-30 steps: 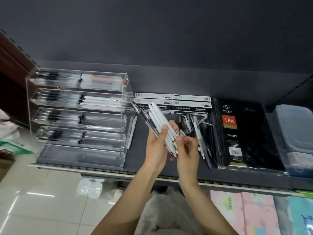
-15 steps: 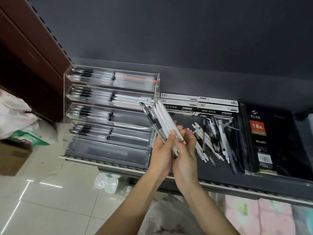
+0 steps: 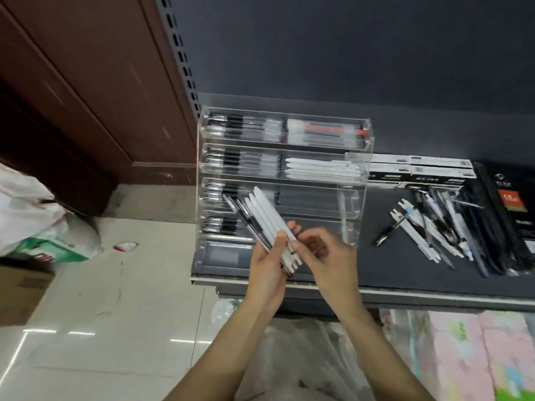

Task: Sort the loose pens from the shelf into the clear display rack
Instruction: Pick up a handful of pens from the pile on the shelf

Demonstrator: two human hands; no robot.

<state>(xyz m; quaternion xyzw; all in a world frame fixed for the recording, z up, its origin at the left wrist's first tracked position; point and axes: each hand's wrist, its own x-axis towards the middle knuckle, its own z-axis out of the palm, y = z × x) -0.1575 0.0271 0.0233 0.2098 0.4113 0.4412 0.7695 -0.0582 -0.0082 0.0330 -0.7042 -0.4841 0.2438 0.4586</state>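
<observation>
- Head view: the left hand (image 3: 267,263) grips a fanned bundle of pens (image 3: 262,219), palm up, in front of the clear rack (image 3: 285,180).
- The right hand (image 3: 322,250), fingers curled, pinches the bundle's lower end.
- More loose pens (image 3: 431,227) lie on the shelf (image 3: 376,273), right of the rack.

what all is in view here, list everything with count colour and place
display rack: one, clear, several tiers, left end of the shelf
pens in rack: many, black-and-clear on the left side, white on the right of the upper tiers
bundle of pens: several, white and black, fanned in front of the rack
loose pens: a pile, white, black and blue, on the shelf right of the rack
pen boxes: a few, black and white, behind the pile
diary: one, black, far right
shelf: one, dark grey
plastic bag: one, white, on the floor at left
cardboard box: one, brown, lower left
left hand: holds the bundle
right hand: fingers at the bundle's lower end; grip blurred
</observation>
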